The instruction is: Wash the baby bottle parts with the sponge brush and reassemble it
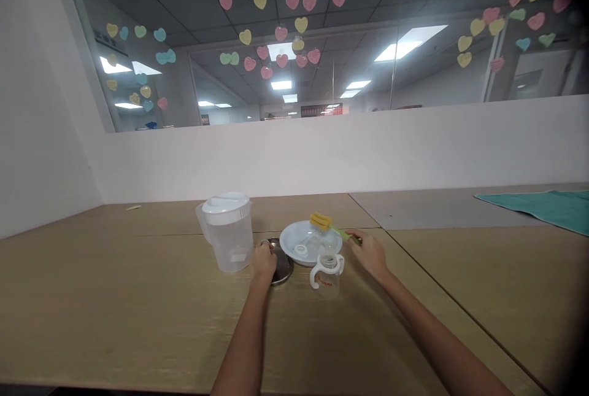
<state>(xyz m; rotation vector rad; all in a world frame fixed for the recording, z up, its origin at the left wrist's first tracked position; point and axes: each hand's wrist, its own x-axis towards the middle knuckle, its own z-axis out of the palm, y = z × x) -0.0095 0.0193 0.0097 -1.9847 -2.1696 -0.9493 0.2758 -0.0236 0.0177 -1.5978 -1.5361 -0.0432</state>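
Observation:
My right hand [369, 253] is closed around the green handle of a bottle brush [321, 220], whose yellow sponge head rests at the far rim of a white bowl [286, 242]. Inside the bowl lie a white ring [300, 251] and some clear parts that I cannot make out well. My left hand [264, 260] has its fingers curled together over the left side of a round metal tray [284, 269]; what they pinch is too small to name. Just in front of the bowl stands a clear baby bottle [328, 282], upright and without a cap, with white handles around its neck.
A clear plastic pitcher [230, 242] with a white lid stands left of my left hand. A green cloth [547, 209] lies at the far right. Behind the wooden table [138, 310] runs a white wall [322, 156] with a window above it.

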